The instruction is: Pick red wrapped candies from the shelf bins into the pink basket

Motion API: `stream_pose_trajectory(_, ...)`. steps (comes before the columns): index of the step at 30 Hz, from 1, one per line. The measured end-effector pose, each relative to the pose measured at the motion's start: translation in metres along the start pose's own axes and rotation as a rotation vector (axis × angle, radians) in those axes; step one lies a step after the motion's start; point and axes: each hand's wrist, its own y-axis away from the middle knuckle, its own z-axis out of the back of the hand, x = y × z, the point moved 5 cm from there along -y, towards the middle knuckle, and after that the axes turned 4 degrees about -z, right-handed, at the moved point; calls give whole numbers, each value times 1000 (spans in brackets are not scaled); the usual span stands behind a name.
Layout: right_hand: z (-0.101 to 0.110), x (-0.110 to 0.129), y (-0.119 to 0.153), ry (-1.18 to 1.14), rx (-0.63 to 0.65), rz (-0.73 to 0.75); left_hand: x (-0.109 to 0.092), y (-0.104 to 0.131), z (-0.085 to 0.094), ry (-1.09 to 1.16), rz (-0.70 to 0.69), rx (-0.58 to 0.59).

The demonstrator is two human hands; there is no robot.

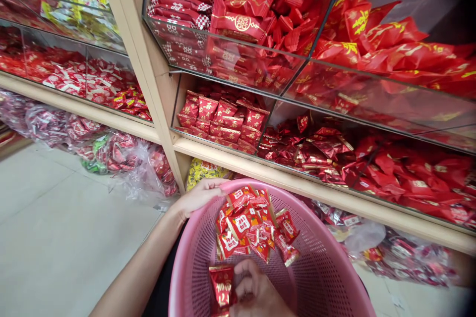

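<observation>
At the bottom edge of the view, the right hand (258, 290) is held inside the basket, its fingers curled against the right edge of a dark red, gold-lettered candy packet (222, 286). Whether the packet is gripped or only touched cannot be told. Both are surrounded by the pink perforated plastic basket (320, 257), which is tilted so that its inside is shown. Its upper left rim is clasped by the left hand (204, 195), whose fingers are laid over the edge. Just beyond the right hand, red candies with white labels (243, 223) are heaped on the basket's far inner side.

Behind the basket, a bag of yellow packets (204, 172) is partly hidden under the wooden shelf edge (275, 171). Bagged candies (405, 255) are seen below the shelf on the right. Small red packets with gold lettering (223, 121) are stacked in the lower clear-fronted bin, with glossy dark red candies (320, 151) piled to their right. Above, double-happiness packets (241, 22) and larger red bags with yellow characters (390, 42) are held in separate bins. On the left shelving, yellow packets (85, 5) are displayed above red-and-white candies (82, 77).
</observation>
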Motion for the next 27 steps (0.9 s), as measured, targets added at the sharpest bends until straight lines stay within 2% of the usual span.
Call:
stream_pose_trajectory(3,4,7,6,26,66,44,0,0,1,-25,1,-16)
stream_pose_trajectory(6,11,33,16,-7,82,156,-6,1,1,-58,-33,-48)
stream_pose_trajectory(8,20,65,25,39,-19,307,-14,3,-2,-135,-80,-26)
stream_pose_trajectory(11,28,117,39,298,-233,553,-22,5,-7,-257,-104,23)
stream_pose_trajectory(14,24,150,43,549,-340,664,-25,8,-9,-250,-99,50)
stream_pose_trajectory(17,17,161,34,639,-382,661,-24,12,-8,-230,-85,53)
stream_pose_trajectory(21,12,161,26,679,-424,620,-20,14,-5,-117,-42,19)
stream_pose_trajectory(27,13,158,30,614,-386,639,-13,12,-1,-48,-3,-20)
